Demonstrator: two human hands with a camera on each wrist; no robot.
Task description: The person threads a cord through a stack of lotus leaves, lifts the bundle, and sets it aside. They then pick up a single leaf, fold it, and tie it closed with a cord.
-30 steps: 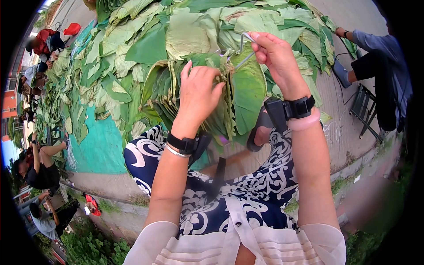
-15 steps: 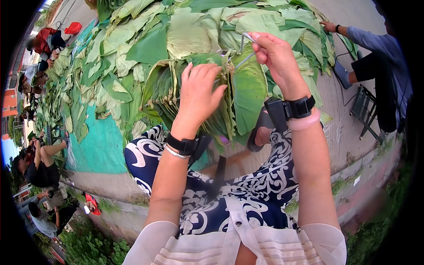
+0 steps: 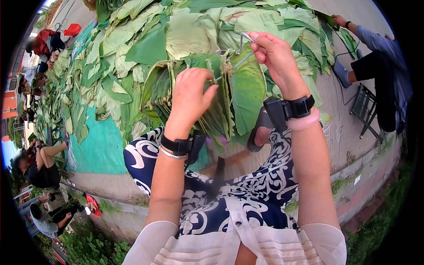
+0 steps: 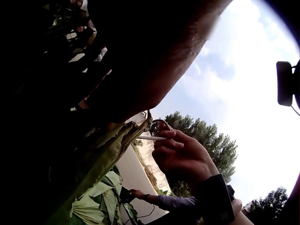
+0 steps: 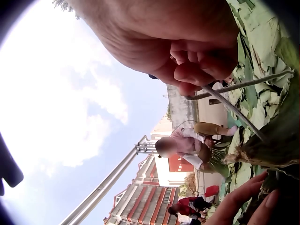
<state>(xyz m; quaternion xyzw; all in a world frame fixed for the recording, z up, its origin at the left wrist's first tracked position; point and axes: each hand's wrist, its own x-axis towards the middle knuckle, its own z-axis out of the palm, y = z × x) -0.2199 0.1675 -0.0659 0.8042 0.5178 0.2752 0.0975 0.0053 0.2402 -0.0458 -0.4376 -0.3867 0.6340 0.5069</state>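
My right hand (image 3: 276, 57) pinches a bent metal rod (image 3: 243, 62) between thumb and fingers, above the right side of a thick bundle of folded lotus leaves (image 3: 247, 99). The rod runs down into the bundle's top edge, and a short piece of it shows among the leaves beside my left fingertips. My left hand (image 3: 190, 97) grips the bundle's upper edge, fingers bent over it and thumb on the near side. In the right wrist view the rod (image 5: 234, 112) has two legs spreading from the right fingers. Deep shadow hides most of the left hand in the left wrist view.
A broad heap of loose leaves (image 3: 185, 33) spreads beyond the bundle, with a green sheet (image 3: 99, 141) under its left part. At the right, a seated person (image 3: 375, 57) reaches toward the heap beside a dark stool (image 3: 366, 110). Several other people sit along the left.
My left hand has shifted slightly left and down, and a bit of rod now shows by its fingertips. The right hand stays put with the rod. The person at right has lifted a leaf.
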